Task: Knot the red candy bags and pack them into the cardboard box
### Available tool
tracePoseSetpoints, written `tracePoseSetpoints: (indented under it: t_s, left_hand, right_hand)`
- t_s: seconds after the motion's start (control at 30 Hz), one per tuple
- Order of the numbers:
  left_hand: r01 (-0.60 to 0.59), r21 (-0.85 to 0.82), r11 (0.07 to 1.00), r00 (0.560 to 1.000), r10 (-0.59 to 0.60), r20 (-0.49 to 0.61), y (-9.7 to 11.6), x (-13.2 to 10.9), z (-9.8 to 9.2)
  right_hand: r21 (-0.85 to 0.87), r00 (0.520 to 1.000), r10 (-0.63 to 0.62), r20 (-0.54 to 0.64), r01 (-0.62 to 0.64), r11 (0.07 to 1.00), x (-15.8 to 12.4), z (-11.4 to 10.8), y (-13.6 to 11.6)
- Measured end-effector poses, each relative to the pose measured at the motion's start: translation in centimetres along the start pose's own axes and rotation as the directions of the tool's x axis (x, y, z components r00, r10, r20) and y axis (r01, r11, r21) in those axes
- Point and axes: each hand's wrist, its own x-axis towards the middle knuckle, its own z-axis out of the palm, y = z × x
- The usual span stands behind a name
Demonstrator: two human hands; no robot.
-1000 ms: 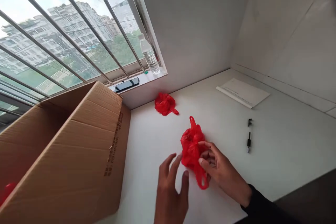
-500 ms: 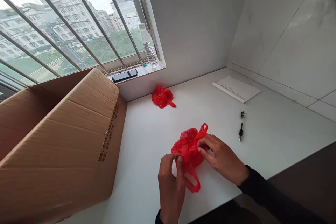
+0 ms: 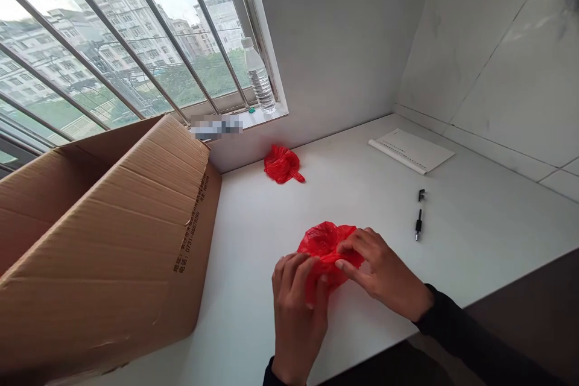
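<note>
A crumpled red plastic bag (image 3: 323, 240) lies on the white table (image 3: 362, 193) between my two hands. My left hand (image 3: 299, 295) grips its near left side, fingers curled over the film. On the right side, my right hand (image 3: 375, 265) pinches the bag between thumb and fingers. The bag's handle loops are hidden or folded under my hands. Farther back, by the wall, a second red plastic bag (image 3: 281, 163) sits bunched up on the table, apart from both hands.
A large open cardboard box (image 3: 136, 235) stands at the left. On the right lie a pen (image 3: 418, 226), its cap (image 3: 421, 195) and a white notebook (image 3: 411, 149). A clear water bottle (image 3: 260, 78) stands on the windowsill beside a blurred-out object (image 3: 217, 127).
My left hand has closed further over the bag. The handle loops that stuck out at the top and bottom no longer show. The view has shifted slightly.
</note>
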Motion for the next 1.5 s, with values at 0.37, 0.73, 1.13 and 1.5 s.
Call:
tracePoseSetpoints:
  t_s: [0.37,0.73,1.13,1.5]
  left_hand:
    - [0.327,-0.275,0.904,0.887,-0.394,-0.239,-0.7,1.4,-2.6]
    - [0.370,-0.208,0.906,0.806,-0.424,-0.413,2.2,2.3,-3.9]
    - [0.430,-0.361,0.827,0.821,-0.525,-0.223,5.4,2.0,-4.3]
    - [0.467,-0.415,0.781,0.797,-0.575,-0.185,6.2,1.9,-4.5]
  right_hand:
    - [0.268,0.954,0.278,-0.115,-0.240,0.933,0.2,-1.8,0.3]
    - [0.378,0.957,0.267,-0.112,-0.208,0.902,1.3,-3.3,-2.5]
    - [0.234,0.981,0.194,0.009,-0.190,0.954,0.2,-3.5,-3.7]
    - [-0.129,0.970,0.224,0.093,-0.211,0.969,1.1,-4.6,-3.5]
